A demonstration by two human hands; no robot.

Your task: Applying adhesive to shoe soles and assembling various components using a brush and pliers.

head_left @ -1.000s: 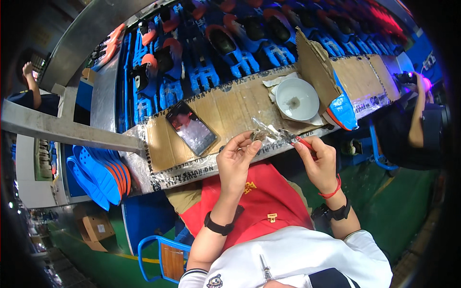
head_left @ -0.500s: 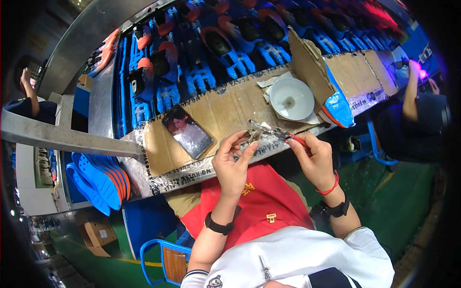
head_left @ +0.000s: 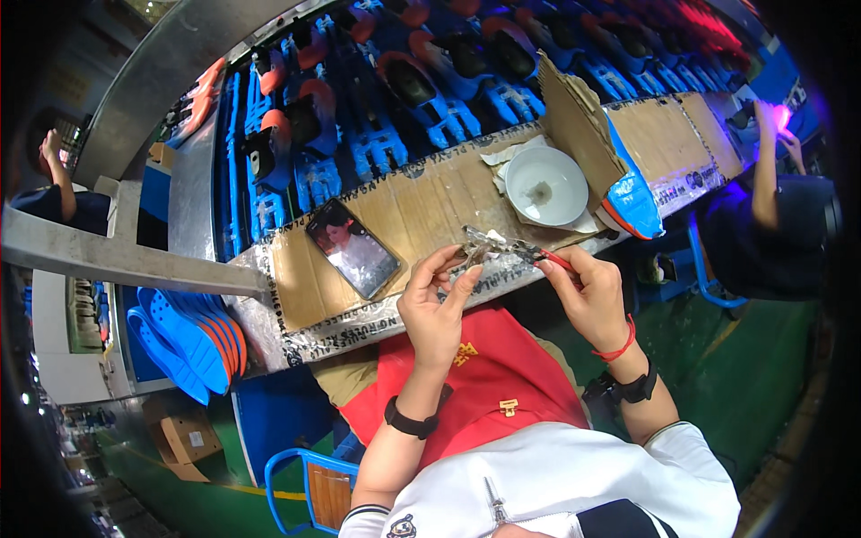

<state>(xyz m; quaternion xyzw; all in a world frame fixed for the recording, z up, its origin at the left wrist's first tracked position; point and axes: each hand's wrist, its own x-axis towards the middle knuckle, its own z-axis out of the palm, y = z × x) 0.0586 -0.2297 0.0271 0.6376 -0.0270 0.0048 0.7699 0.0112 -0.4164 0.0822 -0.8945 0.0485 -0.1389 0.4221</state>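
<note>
My left hand [head_left: 435, 316] pinches the left end of a crumpled, shiny, clear-and-brownish scrap [head_left: 484, 240], which looks like plastic film. Closed around a slim red-handled tool [head_left: 558, 260] is my right hand [head_left: 592, 298]. The tool's dark end meets the scrap between the two hands; its exact kind is too small to tell. Both hands are raised over the front edge of the workbench. Just beyond them stands a white bowl [head_left: 560, 175] with a greyish patch at its bottom. To the left, a phone [head_left: 352, 254] with a lit screen lies on the cardboard.
Cardboard [head_left: 430, 199] covers the bench, its edge wrapped in printed film. Behind are rows of blue-and-orange shoe parts [head_left: 439, 103]. An upright cardboard piece [head_left: 583, 117] stands beside the bowl. Blue soles [head_left: 184, 345] hang at left near a metal bar [head_left: 134, 255]. A co-worker's arm [head_left: 765, 170] is at right.
My hands keep nearly the same pose, with the scrap and the tool still together. The co-worker's hands at right have shifted slightly near the pink light.
</note>
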